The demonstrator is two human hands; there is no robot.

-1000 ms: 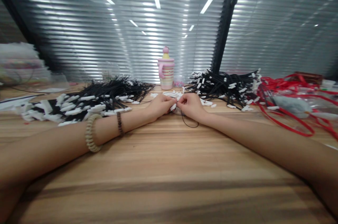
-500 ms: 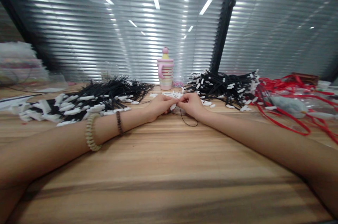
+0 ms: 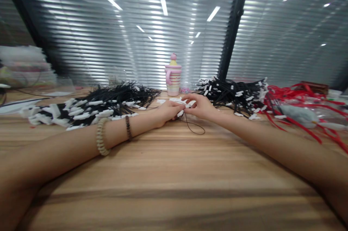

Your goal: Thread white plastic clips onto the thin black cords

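Near the centre of the wooden table, my left hand (image 3: 169, 112) is closed around a white piece (image 3: 179, 114) with a thin black cord (image 3: 196, 132) looping down onto the wood beside it. Right next to it is my right hand (image 3: 199, 105), its thumb and forefinger curved and parted, near the top of the cord; nothing clear shows between them. More white pieces (image 3: 175, 99) lie just behind both hands.
Black cords with white tags are heaped at left (image 3: 116, 95) and right (image 3: 233, 91). A pink striped cup (image 3: 173, 78) stands behind the hands. Red ribbons (image 3: 293, 95) and a plastic bag lie far right. Blinds (image 3: 136, 24) rise behind the table (image 3: 174, 173).
The fingers of my right hand have parted from their pinch and lifted slightly off my left hand. The whole view has shifted a little, so everything sits slightly lower and further right.
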